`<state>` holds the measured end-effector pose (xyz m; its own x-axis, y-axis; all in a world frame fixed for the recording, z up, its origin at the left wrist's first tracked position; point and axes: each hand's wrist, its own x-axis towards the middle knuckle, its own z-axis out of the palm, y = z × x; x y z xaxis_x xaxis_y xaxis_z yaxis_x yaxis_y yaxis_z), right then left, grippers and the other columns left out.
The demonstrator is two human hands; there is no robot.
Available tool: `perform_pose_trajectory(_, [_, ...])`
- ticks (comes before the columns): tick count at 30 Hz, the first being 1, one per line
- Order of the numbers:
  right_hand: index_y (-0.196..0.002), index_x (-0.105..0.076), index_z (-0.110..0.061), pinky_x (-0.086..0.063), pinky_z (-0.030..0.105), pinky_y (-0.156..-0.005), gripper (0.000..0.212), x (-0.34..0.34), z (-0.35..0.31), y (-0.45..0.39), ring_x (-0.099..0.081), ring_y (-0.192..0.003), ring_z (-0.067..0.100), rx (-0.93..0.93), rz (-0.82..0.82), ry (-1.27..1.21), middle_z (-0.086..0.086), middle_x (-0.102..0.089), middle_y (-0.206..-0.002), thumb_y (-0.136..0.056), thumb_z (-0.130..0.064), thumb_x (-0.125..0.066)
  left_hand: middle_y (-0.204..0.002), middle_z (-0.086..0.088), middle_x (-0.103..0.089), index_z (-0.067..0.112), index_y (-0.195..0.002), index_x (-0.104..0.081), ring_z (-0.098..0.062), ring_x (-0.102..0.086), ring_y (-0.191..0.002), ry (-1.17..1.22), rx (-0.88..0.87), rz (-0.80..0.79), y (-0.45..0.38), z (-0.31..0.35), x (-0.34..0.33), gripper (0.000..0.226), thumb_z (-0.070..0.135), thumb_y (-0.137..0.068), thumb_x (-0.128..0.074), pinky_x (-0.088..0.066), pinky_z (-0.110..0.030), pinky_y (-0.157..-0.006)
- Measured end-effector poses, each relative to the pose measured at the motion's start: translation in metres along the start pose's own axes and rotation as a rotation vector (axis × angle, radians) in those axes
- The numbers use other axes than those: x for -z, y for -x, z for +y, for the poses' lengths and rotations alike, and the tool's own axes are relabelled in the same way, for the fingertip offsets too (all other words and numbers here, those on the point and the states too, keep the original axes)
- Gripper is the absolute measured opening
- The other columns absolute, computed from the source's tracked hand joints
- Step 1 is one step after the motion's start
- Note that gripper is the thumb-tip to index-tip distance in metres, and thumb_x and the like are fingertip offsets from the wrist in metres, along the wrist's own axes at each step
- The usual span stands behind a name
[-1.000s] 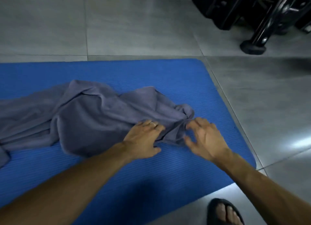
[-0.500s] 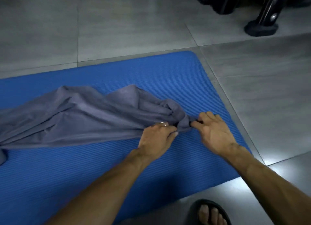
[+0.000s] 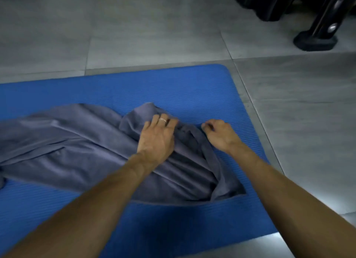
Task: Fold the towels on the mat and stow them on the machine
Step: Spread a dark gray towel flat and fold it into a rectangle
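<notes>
1. A single head-worn view looks forward and steeply down at a blue mat (image 3: 192,88) on the tiled floor (image 3: 134,26).
2. It sits close above both forearms (wide-angle, edges bowed).
3. No second view shares the scene.

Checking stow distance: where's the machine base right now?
Head view, top right corner: the black machine foot stands on the grey tile floor, beyond the far right corner of the blue mat, apart from it.
</notes>
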<state>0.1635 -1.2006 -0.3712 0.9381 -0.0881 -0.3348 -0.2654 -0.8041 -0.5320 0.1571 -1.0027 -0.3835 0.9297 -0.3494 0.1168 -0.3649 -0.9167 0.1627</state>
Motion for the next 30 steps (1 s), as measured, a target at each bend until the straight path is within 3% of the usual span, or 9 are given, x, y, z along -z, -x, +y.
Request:
perform_pose_trajectory(4, [-0.070, -0.062, -0.021, -0.046, 0.035, -0.078, 0.029, -0.028, -0.018, -0.016, -0.060, -0.083, 0.021, 0.057, -0.103, -0.168, -0.002, -0.063, -0.076, -0.093, -0.011, -0.048, -0.156, -0.009, -0.023, 0.017, -0.152, -0.016, -0.029, -0.010, -0.147, -0.034, 0.219, -0.155, -0.032, -0.043, 0.003, 0.079, 0.037, -0.089, -0.059, -0.018, -0.045, -0.116])
perform_pose_trajectory(6, [-0.083, -0.069, -0.023, -0.048, 0.034, -0.082, 0.016, -0.037, -0.020, -0.011, -0.060, -0.081, 0.012, 0.098, -0.177, -0.210, -0.007, -0.064, -0.077, -0.087, -0.010, -0.061, -0.159, -0.010, -0.014, 0.018, -0.154, 0.000, -0.029, -0.005, -0.148, -0.047, 0.284, -0.313, -0.039, -0.062, 0.001, 0.098, 0.049, -0.085, -0.063, -0.011, -0.047, -0.119])
perform_pose_trajectory(10, [-0.134, -0.050, -0.023, -0.048, 0.034, -0.093, 0.063, -0.047, -0.028, -0.006, -0.059, -0.101, 0.015, 0.060, -0.231, -0.104, -0.006, -0.060, -0.100, -0.077, -0.032, -0.076, -0.132, -0.009, -0.052, 0.013, -0.134, -0.042, -0.028, -0.046, -0.125, -0.045, 0.313, -0.347, -0.039, -0.076, 0.003, 0.072, 0.057, -0.081, -0.063, -0.033, -0.044, -0.104])
perform_pose_trajectory(13, [-0.108, -0.061, -0.021, -0.050, 0.038, -0.088, 0.034, -0.055, -0.040, -0.001, -0.057, -0.102, 0.020, 0.184, -0.224, 0.042, 0.001, -0.055, -0.106, -0.079, -0.034, -0.071, -0.104, -0.006, -0.064, 0.018, -0.093, -0.050, -0.030, -0.058, -0.104, 0.126, 0.205, -0.258, -0.034, -0.071, 0.005, 0.023, 0.033, -0.086, -0.065, -0.043, -0.042, -0.090])
perform_pose_trajectory(15, [-0.094, -0.057, -0.018, -0.049, 0.037, -0.084, 0.021, -0.057, -0.044, 0.004, -0.056, -0.102, 0.025, 0.237, -0.202, 0.099, 0.004, -0.054, -0.105, -0.082, -0.032, -0.067, -0.092, -0.003, -0.065, 0.016, -0.091, -0.052, -0.028, -0.061, -0.094, 0.403, 0.174, -0.196, -0.036, -0.063, 0.007, 0.014, 0.014, -0.084, -0.064, -0.047, -0.041, -0.083])
perform_pose_trajectory(19, [-0.090, -0.052, -0.016, -0.045, 0.040, -0.069, 0.015, -0.017, -0.022, -0.002, -0.060, -0.082, 0.035, 0.177, 0.334, 0.123, 0.010, -0.063, -0.090, -0.082, -0.023, -0.062, -0.087, 0.007, -0.066, 0.022, -0.095, -0.058, -0.016, -0.061, -0.086, 0.759, 0.182, -0.012, -0.071, -0.035, 0.014, 0.025, 0.003, -0.079, -0.061, -0.050, -0.037, -0.079])
perform_pose_trajectory(21, [-0.089, -0.054, -0.014, -0.042, 0.039, -0.059, 0.016, 0.005, 0.001, -0.012, -0.058, -0.071, 0.037, 0.199, 0.485, 0.184, 0.011, -0.058, -0.089, -0.078, -0.016, -0.065, -0.098, 0.005, -0.067, 0.023, -0.107, -0.057, -0.021, -0.061, -0.096, 0.684, 0.203, -0.042, -0.090, -0.025, 0.008, 0.029, 0.014, -0.081, -0.065, -0.049, -0.037, -0.085])
perform_pose_trajectory(26, [-0.085, -0.074, -0.016, -0.048, 0.035, -0.085, 0.016, 0.016, 0.026, -0.040, -0.061, -0.092, 0.028, 0.268, 0.028, 0.214, 0.006, -0.060, -0.092, -0.079, -0.029, -0.067, -0.134, -0.003, -0.049, 0.022, -0.136, -0.042, -0.024, -0.041, -0.126, 0.101, 0.217, -0.286, -0.094, -0.025, -0.023, 0.054, 0.043, -0.089, -0.057, -0.029, -0.041, -0.104])
perform_pose_trajectory(30, [-0.098, -0.069, -0.009, -0.045, 0.035, -0.091, 0.021, 0.031, 0.003, -0.090, -0.060, -0.101, 0.025, 0.138, 0.182, -0.019, 0.011, -0.063, -0.107, -0.094, -0.027, -0.059, -0.129, -0.003, -0.049, 0.022, -0.132, -0.047, -0.024, -0.041, -0.122, -0.001, 0.247, -0.165, -0.092, -0.037, -0.035, 0.045, 0.042, -0.092, -0.049, -0.029, -0.039, -0.102])
